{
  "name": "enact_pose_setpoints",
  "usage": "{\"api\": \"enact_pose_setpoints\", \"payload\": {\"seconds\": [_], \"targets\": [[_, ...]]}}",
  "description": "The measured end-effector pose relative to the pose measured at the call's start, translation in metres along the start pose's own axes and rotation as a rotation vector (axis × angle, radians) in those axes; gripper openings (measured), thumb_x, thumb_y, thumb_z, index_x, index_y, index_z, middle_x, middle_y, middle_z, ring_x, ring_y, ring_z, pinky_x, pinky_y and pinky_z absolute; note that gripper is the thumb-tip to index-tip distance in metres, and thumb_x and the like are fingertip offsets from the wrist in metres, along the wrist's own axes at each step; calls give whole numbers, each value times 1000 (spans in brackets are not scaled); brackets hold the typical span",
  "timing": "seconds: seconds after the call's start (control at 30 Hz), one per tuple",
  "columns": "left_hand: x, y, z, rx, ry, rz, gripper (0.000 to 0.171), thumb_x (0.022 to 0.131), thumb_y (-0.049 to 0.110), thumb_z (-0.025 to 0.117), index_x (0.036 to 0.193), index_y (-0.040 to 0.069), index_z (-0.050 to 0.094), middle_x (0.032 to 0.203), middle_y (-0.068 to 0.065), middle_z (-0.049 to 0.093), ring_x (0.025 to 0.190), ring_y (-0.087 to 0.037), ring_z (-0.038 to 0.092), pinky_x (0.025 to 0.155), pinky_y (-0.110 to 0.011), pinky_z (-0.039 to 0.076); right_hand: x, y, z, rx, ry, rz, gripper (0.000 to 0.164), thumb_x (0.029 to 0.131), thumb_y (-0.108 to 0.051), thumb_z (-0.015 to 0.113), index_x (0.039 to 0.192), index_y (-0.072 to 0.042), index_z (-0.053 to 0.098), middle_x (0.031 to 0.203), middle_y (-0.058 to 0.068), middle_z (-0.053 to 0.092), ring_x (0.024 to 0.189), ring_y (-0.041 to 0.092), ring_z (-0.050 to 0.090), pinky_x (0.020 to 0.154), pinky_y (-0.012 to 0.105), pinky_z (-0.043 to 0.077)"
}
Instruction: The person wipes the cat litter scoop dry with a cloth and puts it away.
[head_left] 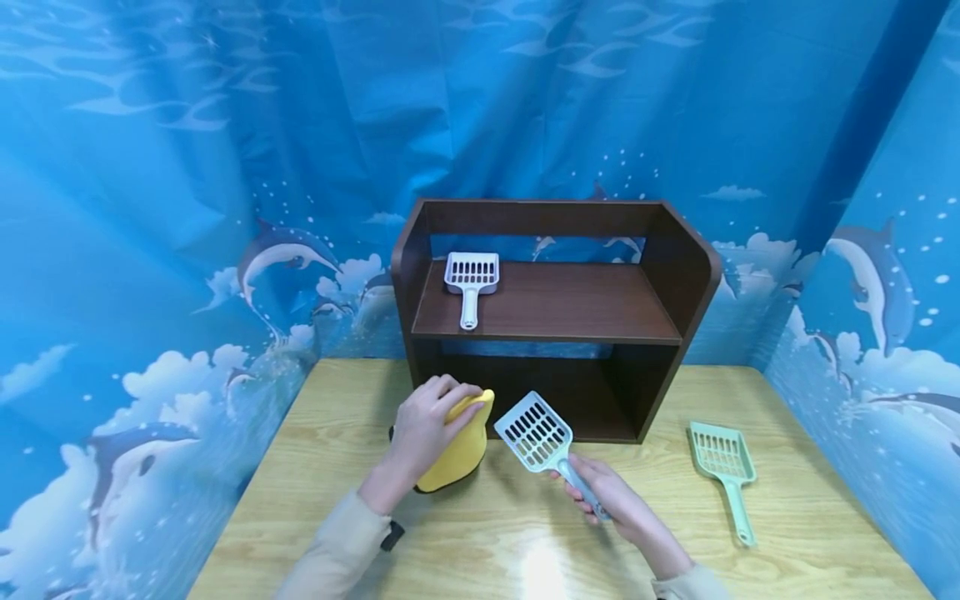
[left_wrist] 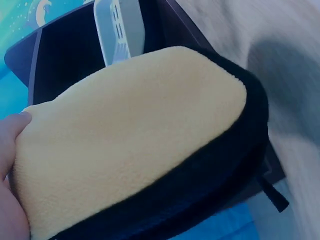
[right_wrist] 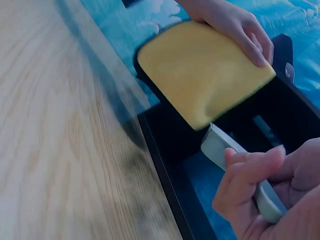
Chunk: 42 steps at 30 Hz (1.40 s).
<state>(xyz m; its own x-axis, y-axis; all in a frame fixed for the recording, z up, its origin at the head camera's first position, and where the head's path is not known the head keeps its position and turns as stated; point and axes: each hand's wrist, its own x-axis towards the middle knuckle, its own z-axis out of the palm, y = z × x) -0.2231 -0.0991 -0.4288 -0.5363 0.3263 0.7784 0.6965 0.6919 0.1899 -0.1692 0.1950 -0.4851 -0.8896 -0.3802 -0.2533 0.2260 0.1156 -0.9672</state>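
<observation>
In the head view, my left hand pinches the top edge of a yellow fleecy mitt-like piece with a black backing. The left wrist view shows its pale yellow face, black border and a small black tab at one end. My right hand grips a pale blue-white litter scoop by its handle, slotted head tipped up toward the shelf. From the right wrist, the scoop appears edge-on, close to the lower corner of the yellow piece.
Behind the hands stands a dark brown two-tier shelf. A pale lilac litter scoop lies on its upper tier, at left. On the wooden table, a green litter scoop lies at right. A blue dolphin-print curtain surrounds the table.
</observation>
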Motion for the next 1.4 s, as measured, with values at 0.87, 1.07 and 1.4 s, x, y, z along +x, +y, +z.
{"api": "enact_pose_setpoints", "payload": {"seconds": [0.87, 1.07, 1.4], "targets": [[-9, 39, 60, 72, -39, 130, 20, 79, 29, 88, 94, 21, 77, 84, 6, 66, 72, -12, 62, 60, -26, 48, 5, -24, 50, -62, 98, -62, 45, 111, -36, 35, 105, 1, 59, 66, -4, 45, 48, 4, 31, 41, 16, 22], [-4, 24, 56, 161, 28, 63, 25, 75, 26, 91, 91, 17, 74, 80, 3, 63, 71, -16, 60, 58, -29, 46, 1, -21, 52, -82, 105, -53, 43, 111, -34, 34, 103, 0, 60, 66, -5, 46, 48, 4, 31, 41, 16, 23], [-3, 32, 61, 20, -11, 64, 16, 81, 24, 85, 92, 16, 78, 83, 5, 65, 74, -15, 63, 66, -31, 50, 1, -25, 54, -96, 131, -64, 50, 111, -38, 36, 109, 6, 59, 66, -5, 47, 48, 4, 33, 41, 16, 24]]}}
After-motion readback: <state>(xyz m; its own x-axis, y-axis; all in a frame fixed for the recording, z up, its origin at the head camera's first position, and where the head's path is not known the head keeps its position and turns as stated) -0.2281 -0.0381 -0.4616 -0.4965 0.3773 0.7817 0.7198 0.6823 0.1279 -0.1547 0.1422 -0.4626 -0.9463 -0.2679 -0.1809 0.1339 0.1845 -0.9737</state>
